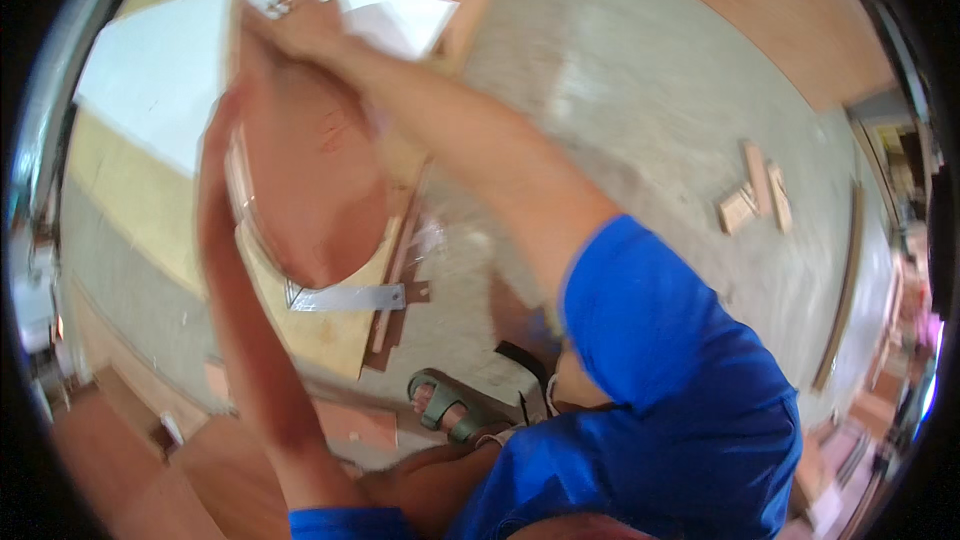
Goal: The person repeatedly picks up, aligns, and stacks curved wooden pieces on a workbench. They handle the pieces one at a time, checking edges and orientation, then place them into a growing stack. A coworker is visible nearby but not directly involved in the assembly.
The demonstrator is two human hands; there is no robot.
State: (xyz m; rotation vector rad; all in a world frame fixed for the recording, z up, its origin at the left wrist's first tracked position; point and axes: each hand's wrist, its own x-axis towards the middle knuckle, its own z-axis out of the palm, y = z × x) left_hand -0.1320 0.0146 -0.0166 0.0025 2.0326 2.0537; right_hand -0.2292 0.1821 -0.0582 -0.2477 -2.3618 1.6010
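A smooth reddish-brown board (315,185) with a rounded near end tapers away from me over the worktable. My left hand (242,98) is closed at its left edge, partly merging with it in the motion blur. At the narrow far end my right hand (305,25) is closed on the board, its fingers smeared. A small whitish shape shows by the right fingers, too blurred to name. Under the board lie a white sheet (150,75) and a pale yellow panel (130,165). Close to the rounded end is a flat metal strip (345,297).
Several short wood blocks (762,190) lie on the concrete floor (620,140) to the right. A large wooden panel (780,15) stands at the far right. Brown boards (220,475) are at the lower left. My sandalled foot (450,405) is beside the table's near edge.
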